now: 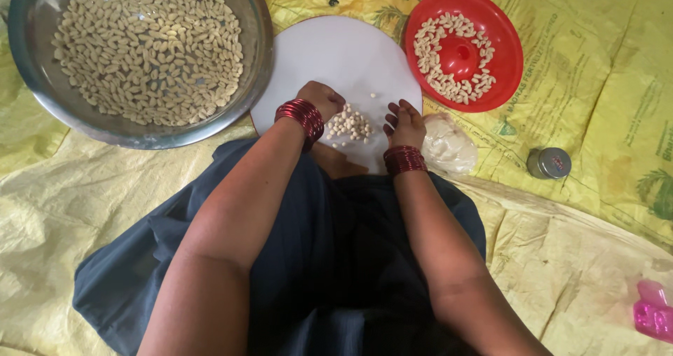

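Both hands rest at the near edge of the round white board [336, 54], flanking a small pile of pale pellets [349, 125]. Left hand [321, 100] curled knuckles-up, right hand [405, 122] fingers bent; cannot tell if either grips anything. Fingertips hidden.

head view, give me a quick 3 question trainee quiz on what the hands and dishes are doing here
1. True or false: the small pale pieces lie between the left hand and right hand.
2. What do they lie on? A white round board B red plate C steel bowl
3. What lies just right of the right wrist?

Key: 1 true. 2 A. 3 a lump of dough.
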